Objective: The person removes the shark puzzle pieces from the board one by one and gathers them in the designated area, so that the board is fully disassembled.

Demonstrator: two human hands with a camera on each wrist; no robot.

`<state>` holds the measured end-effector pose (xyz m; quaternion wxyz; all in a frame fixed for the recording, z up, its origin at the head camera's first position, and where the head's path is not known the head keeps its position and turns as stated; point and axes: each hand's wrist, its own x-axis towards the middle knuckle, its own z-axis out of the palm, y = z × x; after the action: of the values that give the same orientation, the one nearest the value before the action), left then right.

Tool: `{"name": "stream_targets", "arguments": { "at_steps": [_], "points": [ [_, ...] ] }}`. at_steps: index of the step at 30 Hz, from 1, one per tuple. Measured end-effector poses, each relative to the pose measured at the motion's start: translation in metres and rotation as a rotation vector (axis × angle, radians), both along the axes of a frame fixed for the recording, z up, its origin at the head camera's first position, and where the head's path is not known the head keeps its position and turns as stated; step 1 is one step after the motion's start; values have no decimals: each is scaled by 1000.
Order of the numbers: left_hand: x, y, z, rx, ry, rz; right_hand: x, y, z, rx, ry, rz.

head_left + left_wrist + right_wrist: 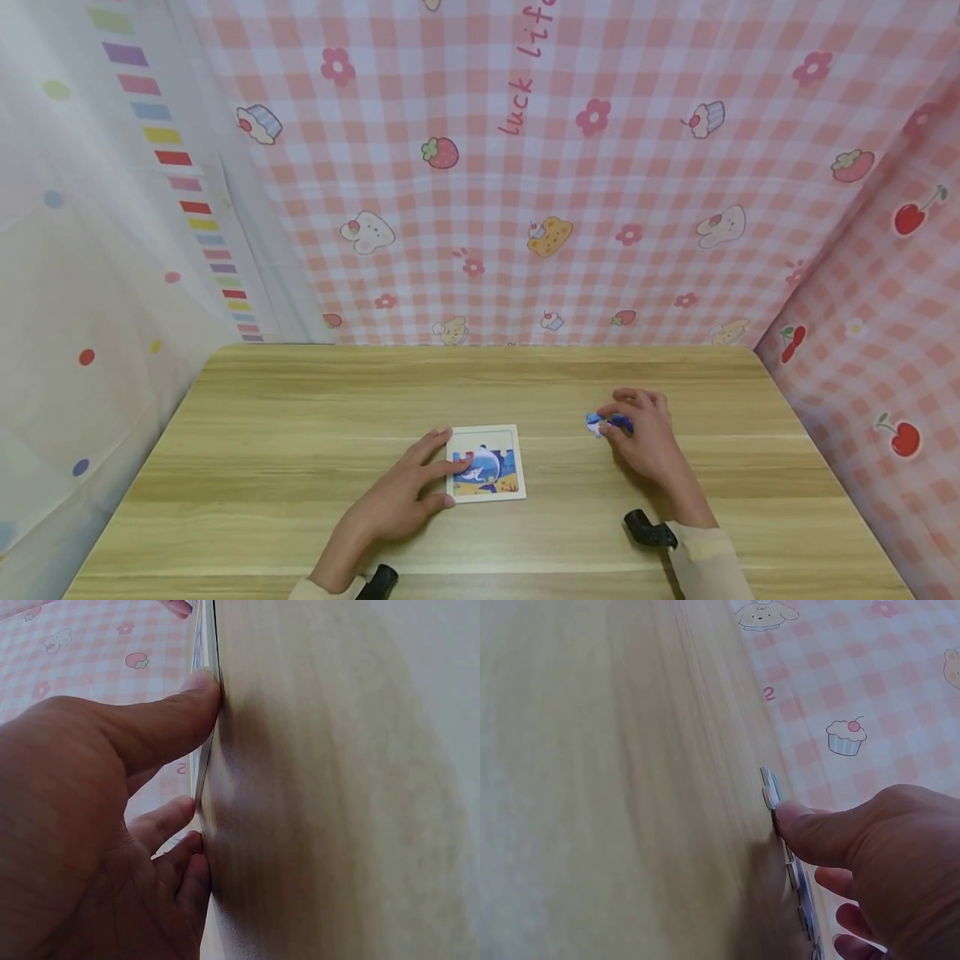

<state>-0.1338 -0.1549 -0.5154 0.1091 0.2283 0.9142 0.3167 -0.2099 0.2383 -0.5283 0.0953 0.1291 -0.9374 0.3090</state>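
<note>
two digits of the right hand [648, 429], thumb and index finger, bend toward each other and pinch at a few blue and white puzzle pieces [592, 423], almost closed; the other fingers [637, 397] curve above. whether any piece is off the wood cannot be told. the pinch probably suits thin pieces that offer little but their edges.

the left hand [401, 492] is spread, its fingers mostly straight and clasping nothing: the thumb rests at the near left corner of the puzzle tray [483, 439], the index finger lies over the rim onto the picture, and the others reach toward the far left corner. this spread seems meant to steady a light board against sliding. the tray lies flat, its lower part filled with a sea-animal picture, its upper band pale.

farther out, the tray's right edge faces a bare stretch of worktop [562, 475] running to the pieces, so the right hand has open room sideways. tray and pieces sit inside the worktop's far edge, where a pink checked cloth [487, 192] hangs like a wall; the side cloths [847, 392] stand well apart from both hands.
</note>
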Motion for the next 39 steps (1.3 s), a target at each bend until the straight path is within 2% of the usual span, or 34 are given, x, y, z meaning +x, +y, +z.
{"name": "stream_targets", "arguments": {
  "at_steps": [20,27,32,39],
  "points": [
    [-1,-1,-2,23,8,-18,2,0,1,-17,-5,30],
    [-2,1,-3,20,24,-17,1,-1,4,-38,37,38],
    [-1,2,1,-1,22,14,1,-11,8,-56,45,41],
    [0,6,7,23,31,20,6,-35,7,-39,17,78]
  ]
}}
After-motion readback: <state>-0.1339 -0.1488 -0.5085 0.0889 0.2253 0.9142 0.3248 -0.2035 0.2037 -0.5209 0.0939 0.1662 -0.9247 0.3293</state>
